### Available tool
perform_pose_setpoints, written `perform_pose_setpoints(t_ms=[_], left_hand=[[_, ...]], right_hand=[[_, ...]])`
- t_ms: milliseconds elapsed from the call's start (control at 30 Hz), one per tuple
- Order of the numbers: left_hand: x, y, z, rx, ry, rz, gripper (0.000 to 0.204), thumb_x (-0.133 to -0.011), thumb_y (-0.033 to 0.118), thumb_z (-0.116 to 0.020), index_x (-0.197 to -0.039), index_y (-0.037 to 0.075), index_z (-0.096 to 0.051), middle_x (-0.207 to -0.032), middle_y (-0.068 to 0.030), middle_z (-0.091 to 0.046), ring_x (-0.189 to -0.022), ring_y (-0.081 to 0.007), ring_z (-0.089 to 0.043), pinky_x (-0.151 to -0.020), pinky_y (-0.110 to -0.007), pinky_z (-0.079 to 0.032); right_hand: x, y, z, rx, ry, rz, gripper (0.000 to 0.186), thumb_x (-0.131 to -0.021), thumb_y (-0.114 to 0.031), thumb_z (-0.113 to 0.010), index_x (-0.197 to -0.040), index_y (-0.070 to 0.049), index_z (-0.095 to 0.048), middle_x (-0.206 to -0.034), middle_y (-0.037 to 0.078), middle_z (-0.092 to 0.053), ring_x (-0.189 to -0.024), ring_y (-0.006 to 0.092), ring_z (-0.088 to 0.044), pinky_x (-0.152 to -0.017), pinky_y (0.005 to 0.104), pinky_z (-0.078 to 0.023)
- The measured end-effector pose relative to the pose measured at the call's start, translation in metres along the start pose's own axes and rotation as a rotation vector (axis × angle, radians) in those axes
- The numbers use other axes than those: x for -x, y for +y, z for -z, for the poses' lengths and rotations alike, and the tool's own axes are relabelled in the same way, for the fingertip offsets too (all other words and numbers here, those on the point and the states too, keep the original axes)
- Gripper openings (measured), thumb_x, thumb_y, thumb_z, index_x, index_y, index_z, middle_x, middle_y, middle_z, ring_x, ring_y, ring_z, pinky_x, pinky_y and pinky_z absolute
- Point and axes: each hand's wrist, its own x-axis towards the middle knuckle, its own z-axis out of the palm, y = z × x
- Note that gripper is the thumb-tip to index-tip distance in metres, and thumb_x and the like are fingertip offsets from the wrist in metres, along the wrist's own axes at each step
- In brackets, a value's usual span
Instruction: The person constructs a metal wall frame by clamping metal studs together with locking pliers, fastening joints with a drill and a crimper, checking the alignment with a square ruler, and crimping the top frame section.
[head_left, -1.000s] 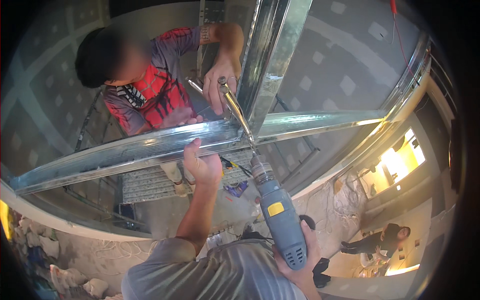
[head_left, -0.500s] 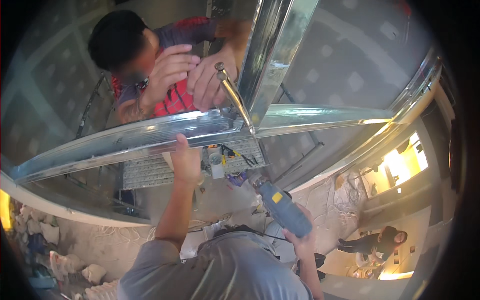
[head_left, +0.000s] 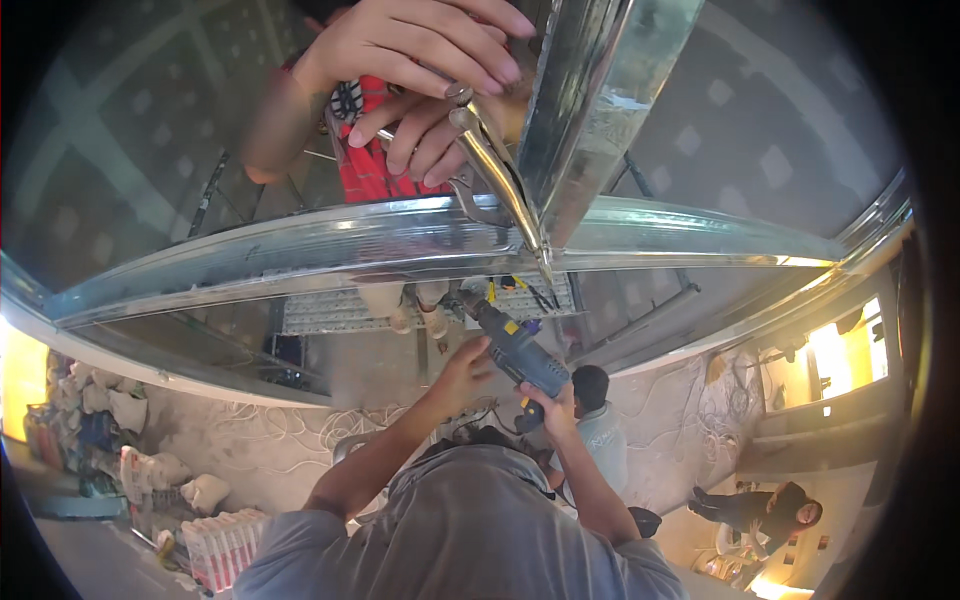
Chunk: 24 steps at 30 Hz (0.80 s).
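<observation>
My right hand (head_left: 555,405) grips a grey-blue drill (head_left: 525,350) with a yellow patch, held below the metal channels. My left hand (head_left: 465,370) is open beside the drill's front, its fingers slightly apart. Chrome locking pliers (head_left: 490,165) sit at the junction of the long crosswise steel channel (head_left: 350,255) and the upright-running one (head_left: 610,120). Across the frame, a co-worker's hands (head_left: 410,50) are on and around the pliers' upper end, partly hiding their red-patterned shirt (head_left: 370,175).
A perforated platform (head_left: 320,310) with tools lies below. A curved white edge (head_left: 220,390) runs round the frame. Sacks (head_left: 130,410) are at lower left, cables (head_left: 270,430) on the floor. A person (head_left: 600,430) is behind my right arm; another (head_left: 760,515) is lower right.
The drill has come away from the junction and dropped lower. My left hand has left the channel and moved down beside the drill. The co-worker's hands have shifted over the pliers' top.
</observation>
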Motion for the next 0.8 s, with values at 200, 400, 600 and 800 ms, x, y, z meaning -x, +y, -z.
perform_pose_setpoints(t_ms=[200,400,600,800], left_hand=[[-0.004,0.029,-0.023,0.186,-0.242,-0.040,0.040,-0.097,0.036,-0.069,-0.125,0.010,-0.062,-0.123,-0.0059,-0.066,-0.117,-0.0196,-0.060,-0.105,-0.041,-0.045],[-0.012,0.035,-0.031,0.112,-0.278,-0.071,0.041,-0.097,0.036,-0.069,-0.123,0.006,-0.062,-0.122,-0.0068,-0.067,-0.118,-0.0200,-0.061,-0.105,-0.038,-0.046],[-0.073,-0.016,0.083,-0.634,-0.223,-0.849,0.076,-0.093,0.063,-0.064,-0.146,0.012,-0.046,-0.148,-0.0098,-0.048,-0.138,-0.0257,-0.047,-0.113,-0.051,-0.038],[0.046,0.139,-0.069,0.496,-0.303,-1.242,0.128,-0.067,0.097,-0.047,-0.158,0.009,-0.025,-0.158,-0.0155,-0.035,-0.144,-0.0301,-0.036,-0.122,-0.052,-0.025]], right_hand=[[-0.011,-0.015,-0.038,0.393,-0.045,0.411,0.068,-0.078,-0.004,-0.082,-0.138,0.002,-0.050,-0.122,0.014,-0.063,-0.112,0.0206,-0.061,-0.100,0.0339,-0.046],[-0.006,-0.008,-0.047,0.506,-0.001,0.551,0.076,-0.076,-0.003,-0.083,-0.141,0.001,-0.045,-0.129,0.016,-0.059,-0.118,0.0213,-0.059,-0.101,0.0370,-0.047],[0.035,-0.033,-0.054,0.364,0.043,0.453,0.076,-0.076,-0.003,-0.083,-0.141,0.000,-0.044,-0.129,0.015,-0.058,-0.119,0.0220,-0.057,-0.103,0.0367,-0.046],[0.105,-0.071,-0.025,0.438,0.254,0.451,0.077,-0.075,-0.013,-0.087,-0.138,0.006,-0.047,-0.126,0.018,-0.061,-0.115,0.0227,-0.060,-0.101,0.0357,-0.046]])
